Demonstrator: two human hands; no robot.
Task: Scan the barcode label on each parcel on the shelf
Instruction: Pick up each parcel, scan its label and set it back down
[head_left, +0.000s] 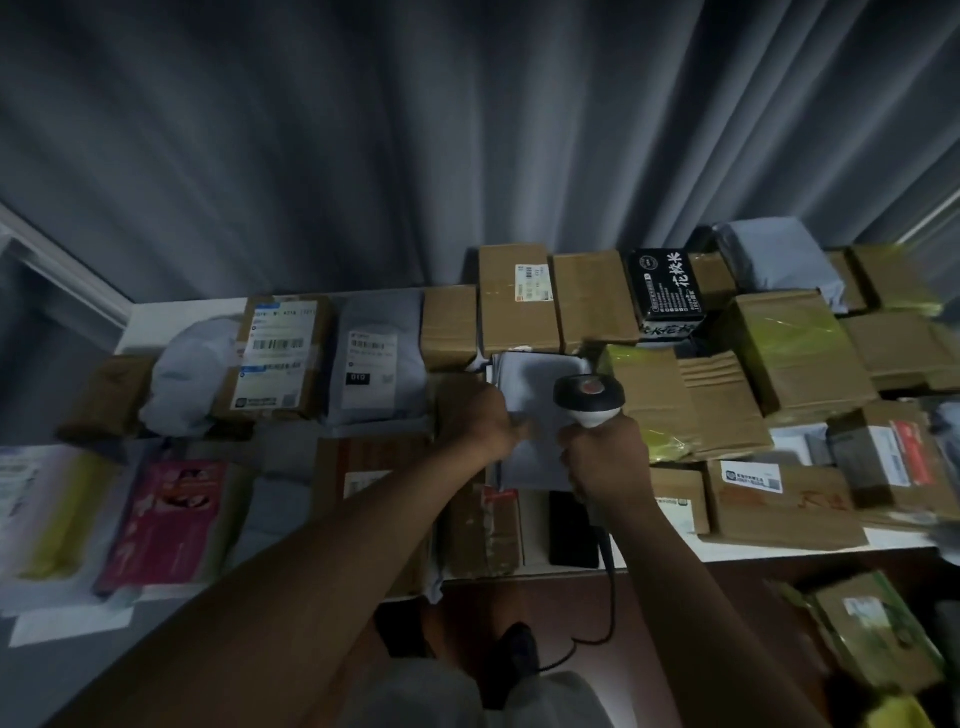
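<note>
My right hand (605, 457) grips the handle of a white barcode scanner (589, 397) with a dark head and a red button, held above a grey mailer bag (530, 379) in the middle of the shelf. My left hand (485, 421) holds the left edge of that grey bag. No label shows on the bag's upper face. Brown cardboard parcels (517, 301) stand behind it. To the left lie a box with white barcode labels (275, 353) and a grey bag with a label (371, 364).
The white shelf (171, 312) is crowded with cartons, a black box (662, 291), yellow-taped boxes (795, 343) at right and a pink packet (166, 519) at front left. The scanner's cable (608, 597) hangs down. Grey curtains hang behind. More parcels (872, 634) sit lower right.
</note>
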